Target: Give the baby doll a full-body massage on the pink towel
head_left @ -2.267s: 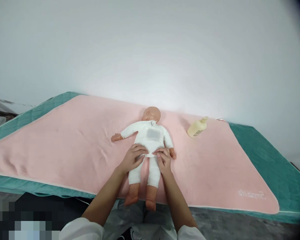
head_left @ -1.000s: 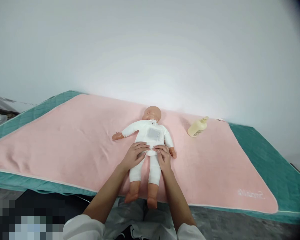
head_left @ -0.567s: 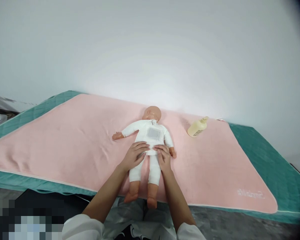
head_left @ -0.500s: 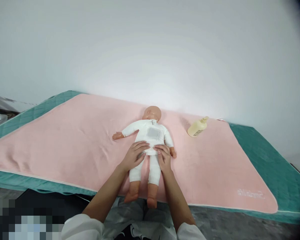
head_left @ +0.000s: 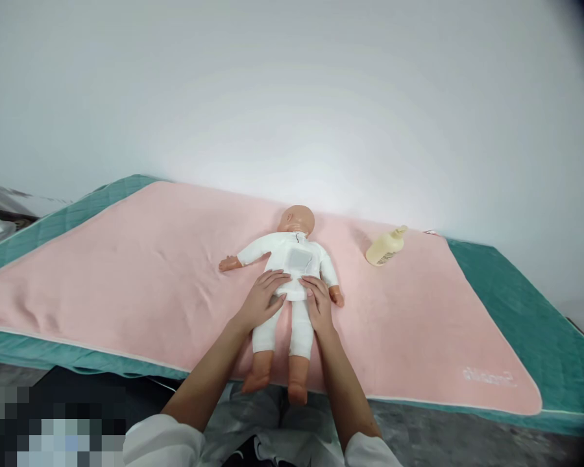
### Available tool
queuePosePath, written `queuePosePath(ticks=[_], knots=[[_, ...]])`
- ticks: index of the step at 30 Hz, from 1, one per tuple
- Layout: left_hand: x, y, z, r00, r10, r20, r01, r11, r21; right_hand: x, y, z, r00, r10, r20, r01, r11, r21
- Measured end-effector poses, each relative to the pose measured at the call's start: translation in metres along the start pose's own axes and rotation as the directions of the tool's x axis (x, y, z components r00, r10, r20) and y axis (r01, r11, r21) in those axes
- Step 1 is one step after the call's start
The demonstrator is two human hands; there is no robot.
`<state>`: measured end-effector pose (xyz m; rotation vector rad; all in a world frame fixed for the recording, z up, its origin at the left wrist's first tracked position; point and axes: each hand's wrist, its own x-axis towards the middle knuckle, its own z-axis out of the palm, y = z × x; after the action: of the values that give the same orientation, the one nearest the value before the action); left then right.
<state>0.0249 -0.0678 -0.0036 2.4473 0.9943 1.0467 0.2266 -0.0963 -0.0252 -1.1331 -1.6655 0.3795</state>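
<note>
A baby doll (head_left: 296,259) with a white cloth body lies on a pink blanket (head_left: 150,259), its head toward the wall and its feet toward me. A grey rectangular patch and a short dark thread show on its upper torso. My left hand (head_left: 263,299) rests on the left side of the doll's lower torso, fingers stretched out flat. On the opposite side, my right hand (head_left: 318,301) lies flat in the same way, fingers extended. Between the two hands is a narrow strip of white cloth. Neither hand grips anything.
A pale yellow pump bottle (head_left: 385,248) lies tilted on the blanket, right of the doll. The blanket covers most of a green quilted mattress (head_left: 525,311) against a white wall (head_left: 292,97). Something dark, partly pixelated, is at the lower left.
Both hands have slid very slightly up the doll's torso, toward its head. The doll and the bottle stay where they were.
</note>
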Motion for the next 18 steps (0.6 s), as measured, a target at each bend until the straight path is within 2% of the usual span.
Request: queuePosePath(ticks=[9,18], knots=[[0.004,0.002,-0.002,0.999,-0.036,0.032,0.036,0.999,-0.007,0.004,0.0,0.001,1.0,0.016,0.015,-0.016,1.0,-0.017],[0.019,0.012,-0.014,0.999,-0.028,0.047,0.025,0.998,0.063,0.023,-0.006,-0.004,1.0,-0.011,0.003,0.011,0.998,-0.062]])
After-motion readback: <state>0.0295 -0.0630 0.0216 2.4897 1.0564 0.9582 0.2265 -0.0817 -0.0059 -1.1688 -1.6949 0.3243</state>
